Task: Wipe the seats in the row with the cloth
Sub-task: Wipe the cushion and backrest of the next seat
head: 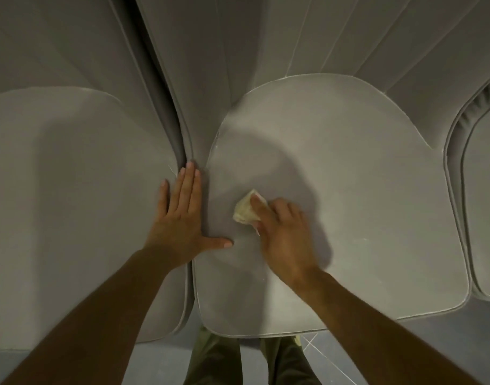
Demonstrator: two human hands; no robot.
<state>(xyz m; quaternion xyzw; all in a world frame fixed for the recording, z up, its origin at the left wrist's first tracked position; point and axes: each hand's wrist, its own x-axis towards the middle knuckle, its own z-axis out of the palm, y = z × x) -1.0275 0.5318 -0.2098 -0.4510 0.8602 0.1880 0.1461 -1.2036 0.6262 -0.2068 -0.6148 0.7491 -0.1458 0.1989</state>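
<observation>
Nearest the camera, the person's trouser legs (213,357) stand on the floor (405,343) at the front edge of the middle seat (363,204). The left hand (179,226) lies flat with straight fingers and holds nothing. It bridges the gap between the left seat (71,190) and the middle seat, with the thumb on the latter. The right hand (285,234) curls its fingers over the folded cloth (245,211) and presses it onto the left part of the middle seat. Farther back rise the backrests (238,51). A right seat (485,204) shows at the edge. Judged progress: wiping is under way on the middle seat. Which seats are finished cannot be told.
</observation>
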